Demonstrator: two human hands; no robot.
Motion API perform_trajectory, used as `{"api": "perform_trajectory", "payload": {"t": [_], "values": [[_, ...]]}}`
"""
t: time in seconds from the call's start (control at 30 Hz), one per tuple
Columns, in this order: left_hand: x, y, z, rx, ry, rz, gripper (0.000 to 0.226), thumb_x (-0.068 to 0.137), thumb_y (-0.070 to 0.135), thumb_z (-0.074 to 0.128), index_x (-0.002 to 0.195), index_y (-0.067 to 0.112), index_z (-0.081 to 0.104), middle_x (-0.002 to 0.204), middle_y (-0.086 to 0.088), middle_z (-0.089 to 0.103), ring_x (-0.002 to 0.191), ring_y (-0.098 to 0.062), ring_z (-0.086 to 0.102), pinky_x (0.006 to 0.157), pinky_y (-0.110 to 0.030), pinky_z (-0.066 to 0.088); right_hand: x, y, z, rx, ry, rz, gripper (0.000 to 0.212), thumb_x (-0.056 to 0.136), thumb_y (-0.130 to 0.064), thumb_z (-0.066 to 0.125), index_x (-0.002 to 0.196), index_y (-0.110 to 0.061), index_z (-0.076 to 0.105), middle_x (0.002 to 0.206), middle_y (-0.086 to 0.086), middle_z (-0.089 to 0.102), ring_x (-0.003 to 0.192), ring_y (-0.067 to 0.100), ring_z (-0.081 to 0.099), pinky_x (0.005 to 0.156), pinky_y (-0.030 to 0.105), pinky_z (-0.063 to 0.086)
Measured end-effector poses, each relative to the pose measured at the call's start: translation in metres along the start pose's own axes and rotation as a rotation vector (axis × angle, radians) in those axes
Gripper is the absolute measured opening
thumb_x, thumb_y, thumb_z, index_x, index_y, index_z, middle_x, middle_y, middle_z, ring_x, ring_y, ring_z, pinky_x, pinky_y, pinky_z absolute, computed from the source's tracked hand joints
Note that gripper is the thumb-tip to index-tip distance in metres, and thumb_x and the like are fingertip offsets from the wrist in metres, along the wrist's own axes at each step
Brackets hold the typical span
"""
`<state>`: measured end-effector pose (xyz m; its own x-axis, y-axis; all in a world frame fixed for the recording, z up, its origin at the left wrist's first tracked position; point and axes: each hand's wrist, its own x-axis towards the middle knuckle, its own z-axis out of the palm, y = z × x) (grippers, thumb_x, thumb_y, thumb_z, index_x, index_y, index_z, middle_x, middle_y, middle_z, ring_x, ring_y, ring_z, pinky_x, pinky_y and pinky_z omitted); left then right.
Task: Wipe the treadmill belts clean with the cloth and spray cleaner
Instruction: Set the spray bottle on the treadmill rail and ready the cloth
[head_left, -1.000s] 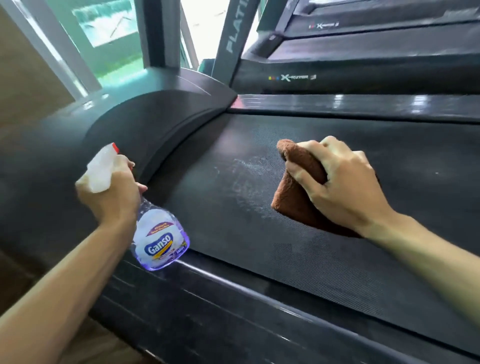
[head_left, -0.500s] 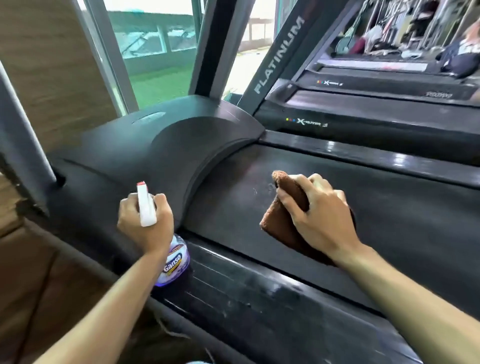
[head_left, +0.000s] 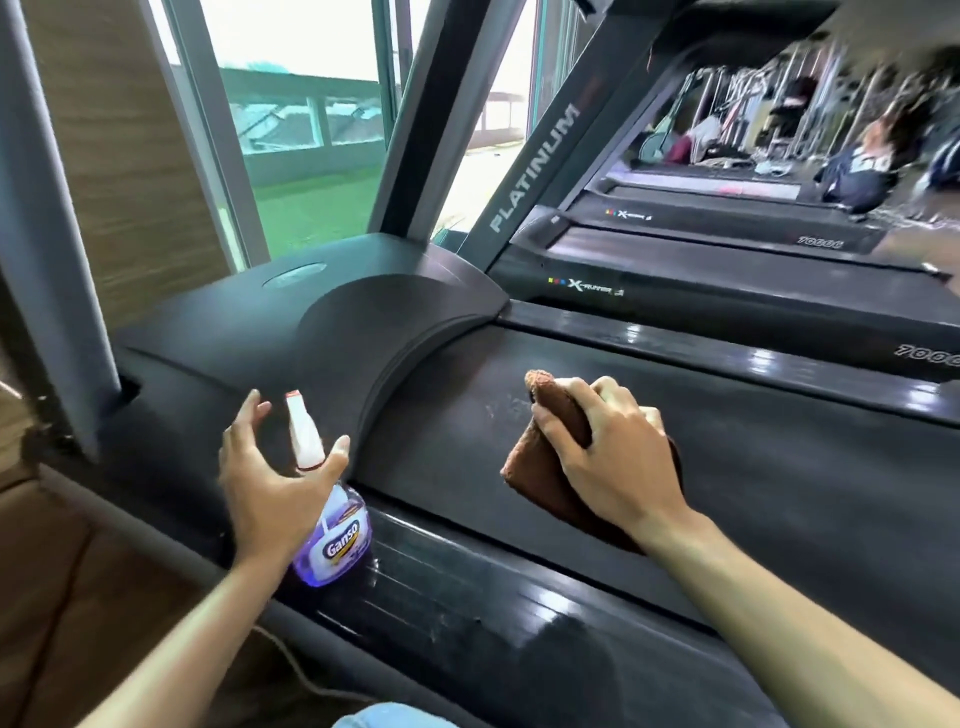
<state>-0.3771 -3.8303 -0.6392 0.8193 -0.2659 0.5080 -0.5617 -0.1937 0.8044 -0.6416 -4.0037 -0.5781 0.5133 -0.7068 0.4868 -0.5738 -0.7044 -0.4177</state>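
Window (head_left: 311, 104), wood-panelled wall (head_left: 119, 156)

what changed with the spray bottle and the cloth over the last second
The left hand set the spray bottle down upright on the treadmill's side rail and opened; its fingers are now spread around the bottle's neck, no longer gripping it. The right hand stayed as it was, holding the brown cloth against the belt by the faint white spray marks.
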Motion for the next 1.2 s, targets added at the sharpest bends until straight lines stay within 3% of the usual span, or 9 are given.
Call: {"api": "perform_trajectory", "payload": {"t": [0.1, 0.2, 0.43, 0.6, 0.7, 0.77, 0.9, 1.0, 1.2], "values": [[-0.002, 0.032, -0.011, 0.056, 0.014, 0.128, 0.095, 0.066, 0.061, 0.064, 0.148, 0.015, 0.044, 0.144, -0.008, 0.051, 0.133, -0.028, 0.046, 0.113, -0.048, 0.033, -0.007, 0.007, -0.022, -0.017, 0.021, 0.030, 0.047, 0.098, -0.069, 0.034, 0.128, -0.043, 0.058, 0.105, -0.009, 0.055, 0.111, 0.019, 0.057, 0.100, 0.048, 0.040], [-0.005, 0.067, -0.007, 0.119, -0.039, 0.367, 0.081, 0.076, 0.051, 0.057, 0.147, 0.012, 0.047, 0.147, -0.009, 0.047, 0.137, -0.030, 0.043, 0.113, -0.044, 0.028, -0.015, 0.021, -0.046, -0.039, 0.046, 0.087, 0.047, 0.099, -0.069, 0.034, 0.129, -0.042, 0.057, 0.107, -0.009, 0.056, 0.111, 0.019, 0.057, 0.102, 0.048, 0.040], [-0.042, 0.106, 0.067, 0.106, -0.453, 0.674, 0.071, 0.079, 0.045, 0.059, 0.143, 0.016, 0.055, 0.149, 0.003, 0.048, 0.144, -0.020, 0.040, 0.119, -0.033, 0.023, -0.034, 0.061, -0.055, -0.111, 0.124, 0.260, 0.058, 0.093, -0.072, 0.026, 0.127, -0.040, 0.059, 0.108, -0.006, 0.058, 0.112, 0.020, 0.057, 0.100, 0.047, 0.038], [-0.075, 0.057, 0.161, 0.144, -0.712, 0.635, 0.074, 0.081, 0.055, 0.056, 0.148, 0.024, 0.049, 0.153, 0.012, 0.043, 0.145, -0.012, 0.035, 0.119, -0.024, 0.019, -0.029, 0.109, 0.021, -0.205, 0.042, 0.377, 0.066, 0.092, -0.075, 0.024, 0.138, -0.037, 0.054, 0.124, 0.001, 0.054, 0.122, 0.026, 0.051, 0.107, 0.053, 0.035], [-0.083, 0.011, 0.219, 0.269, -0.843, 0.593, 0.081, 0.082, 0.067, 0.047, 0.153, 0.028, 0.043, 0.158, 0.016, 0.037, 0.150, -0.007, 0.028, 0.120, -0.026, 0.017, -0.033, 0.157, 0.087, -0.244, -0.356, 0.456, 0.096, 0.077, -0.084, 0.002, 0.159, -0.040, 0.024, 0.165, 0.016, 0.017, 0.155, 0.038, 0.005, 0.123, 0.063, 0.001], [-0.079, -0.010, 0.233, 0.363, -0.901, 0.559, 0.085, 0.083, 0.074, 0.036, 0.157, 0.033, 0.036, 0.164, 0.016, 0.028, 0.153, -0.005, 0.019, 0.124, -0.032, 0.015, -0.037, 0.177, 0.106, -0.283, -0.459, 0.413, 0.102, 0.073, -0.083, -0.005, 0.163, -0.039, 0.013, 0.172, 0.017, -0.002, 0.157, 0.036, -0.016, 0.121, 0.065, -0.014], [-0.069, -0.045, 0.246, 0.581, -0.978, 0.499, 0.085, 0.082, 0.080, 0.016, 0.160, 0.045, 0.018, 0.169, 0.018, 0.002, 0.156, -0.004, -0.003, 0.127, -0.039, 0.002, -0.038, 0.195, 0.132, -0.345, -0.468, 0.378, 0.097, 0.079, -0.073, -0.007, 0.166, -0.034, 0.011, 0.172, 0.020, -0.010, 0.158, 0.034, -0.020, 0.121, 0.064, -0.016], [-0.061, -0.058, 0.243, 0.662, -0.977, 0.468, 0.092, 0.080, 0.084, 0.011, 0.161, 0.042, 0.007, 0.170, 0.015, -0.006, 0.155, -0.006, -0.009, 0.128, -0.041, 0.000, -0.033, 0.188, 0.140, -0.390, -0.400, 0.346, 0.092, 0.085, -0.062, 0.002, 0.166, -0.022, 0.016, 0.170, 0.021, -0.015, 0.157, 0.035, -0.020, 0.120, 0.066, -0.017], [-0.060, -0.072, 0.223, 0.662, -1.045, 0.391, 0.090, 0.077, 0.088, 0.006, 0.159, 0.049, 0.006, 0.168, 0.018, -0.012, 0.154, -0.004, -0.016, 0.128, -0.037, -0.005, -0.031, 0.179, 0.155, -0.327, -0.421, 0.395, 0.093, 0.082, -0.063, 0.003, 0.166, -0.025, -0.006, 0.174, 0.002, -0.011, 0.159, 0.026, -0.014, 0.120, 0.066, -0.018]]}}
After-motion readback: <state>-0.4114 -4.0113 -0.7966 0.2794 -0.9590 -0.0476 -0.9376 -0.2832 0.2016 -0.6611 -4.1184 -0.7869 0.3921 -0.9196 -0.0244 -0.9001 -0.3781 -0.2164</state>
